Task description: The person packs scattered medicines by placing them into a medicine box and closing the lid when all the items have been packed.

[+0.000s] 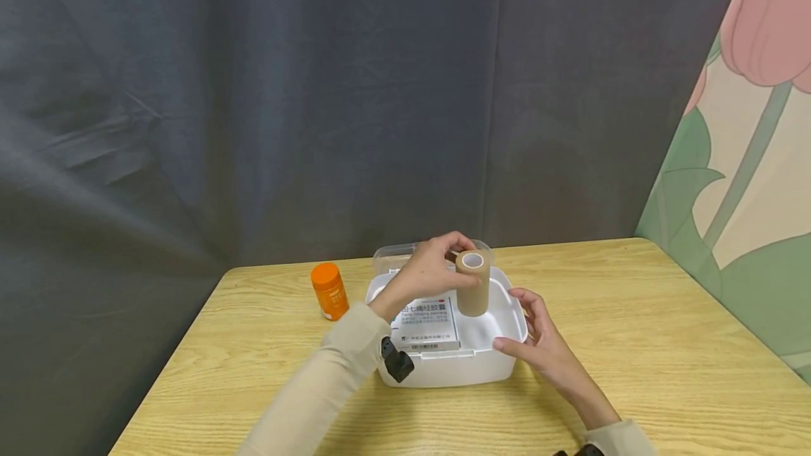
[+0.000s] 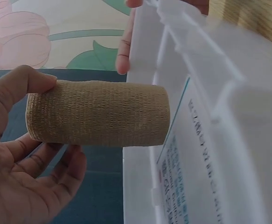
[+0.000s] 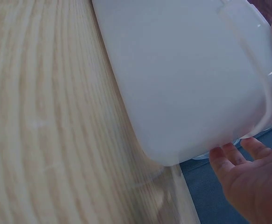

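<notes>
My left hand [image 1: 434,271] pinches a tan elastic bandage roll [image 1: 473,294] between thumb and fingers, upright over the right part of a white plastic box [image 1: 446,369]. In the left wrist view the roll [image 2: 98,113] shows its woven texture, the thumb on one side and fingertips on the other. Inside the box, at its left, lies a white medicine carton [image 1: 426,326] with printed lettering. My right hand [image 1: 541,336] rests on the right side of the box, thumb near the front rim. In the right wrist view its fingertips [image 3: 218,156] touch the box wall [image 3: 173,88].
An orange bottle [image 1: 329,292] with an orange lid stands left of the box on the wooden table [image 1: 608,301]. Behind the box, its clear lid [image 1: 393,257] is folded back. A dark curtain [image 1: 361,90] hangs behind the table, and a floral wall [image 1: 747,195] is at right.
</notes>
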`<state>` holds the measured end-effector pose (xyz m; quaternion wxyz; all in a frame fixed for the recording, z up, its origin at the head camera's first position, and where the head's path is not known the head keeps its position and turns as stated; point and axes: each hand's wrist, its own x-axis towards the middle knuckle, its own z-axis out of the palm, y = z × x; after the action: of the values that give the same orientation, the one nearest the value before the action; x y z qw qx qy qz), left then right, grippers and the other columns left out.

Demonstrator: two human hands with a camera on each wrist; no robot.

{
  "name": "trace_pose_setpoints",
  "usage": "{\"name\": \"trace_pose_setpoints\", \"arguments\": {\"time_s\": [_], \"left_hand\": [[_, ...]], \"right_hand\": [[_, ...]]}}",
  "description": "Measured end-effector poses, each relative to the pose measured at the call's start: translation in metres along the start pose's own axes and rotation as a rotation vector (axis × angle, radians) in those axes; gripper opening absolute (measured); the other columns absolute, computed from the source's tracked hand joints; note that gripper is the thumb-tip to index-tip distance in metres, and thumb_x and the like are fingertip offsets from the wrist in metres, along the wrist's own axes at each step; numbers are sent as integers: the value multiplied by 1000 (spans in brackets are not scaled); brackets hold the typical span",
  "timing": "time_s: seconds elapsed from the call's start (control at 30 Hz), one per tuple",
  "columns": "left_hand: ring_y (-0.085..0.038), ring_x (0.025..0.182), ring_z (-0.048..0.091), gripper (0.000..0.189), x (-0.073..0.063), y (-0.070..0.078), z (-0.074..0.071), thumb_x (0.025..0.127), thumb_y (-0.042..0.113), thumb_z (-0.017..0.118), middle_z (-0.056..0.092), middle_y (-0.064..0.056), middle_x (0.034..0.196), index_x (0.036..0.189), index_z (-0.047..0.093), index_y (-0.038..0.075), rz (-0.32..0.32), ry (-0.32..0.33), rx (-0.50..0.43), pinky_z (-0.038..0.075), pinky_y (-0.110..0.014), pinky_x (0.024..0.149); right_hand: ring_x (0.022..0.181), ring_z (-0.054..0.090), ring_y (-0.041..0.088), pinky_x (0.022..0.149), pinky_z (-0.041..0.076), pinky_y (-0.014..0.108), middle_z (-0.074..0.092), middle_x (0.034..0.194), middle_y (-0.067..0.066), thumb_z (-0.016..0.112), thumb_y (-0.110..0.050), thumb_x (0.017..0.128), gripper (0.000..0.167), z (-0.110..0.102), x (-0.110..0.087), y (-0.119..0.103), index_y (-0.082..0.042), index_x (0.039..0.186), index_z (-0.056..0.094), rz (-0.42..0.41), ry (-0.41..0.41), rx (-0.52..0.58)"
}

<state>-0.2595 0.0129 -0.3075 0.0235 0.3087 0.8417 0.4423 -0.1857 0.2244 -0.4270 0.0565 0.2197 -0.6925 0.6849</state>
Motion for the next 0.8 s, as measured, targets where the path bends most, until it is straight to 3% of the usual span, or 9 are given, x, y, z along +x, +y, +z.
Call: {"name": "trace_pose_setpoints", "arguments": {"time_s": [0.3, 0.8], "left_hand": [[-15, 90, 61, 40, 3, -6, 10, 73, 11, 81, 62, -1, 104, 108, 61, 9, -34, -7, 29, 51, -24, 77], [-11, 79, 52, 34, 5, -4, 30, 70, 7, 80, 59, 3, 89, 97, 59, 9, -61, -71, 157, 45, -20, 71]], "right_hand": [[111, 51, 18, 86, 51, 26, 29, 133, 32, 67, 10, 83, 73, -1, 1, 0, 4, 139, 21, -9, -11, 15], [116, 50, 24, 88, 50, 27, 31, 136, 28, 67, 8, 83, 73, -1, 0, -1, 4, 140, 21, 3, -14, 18]]}}
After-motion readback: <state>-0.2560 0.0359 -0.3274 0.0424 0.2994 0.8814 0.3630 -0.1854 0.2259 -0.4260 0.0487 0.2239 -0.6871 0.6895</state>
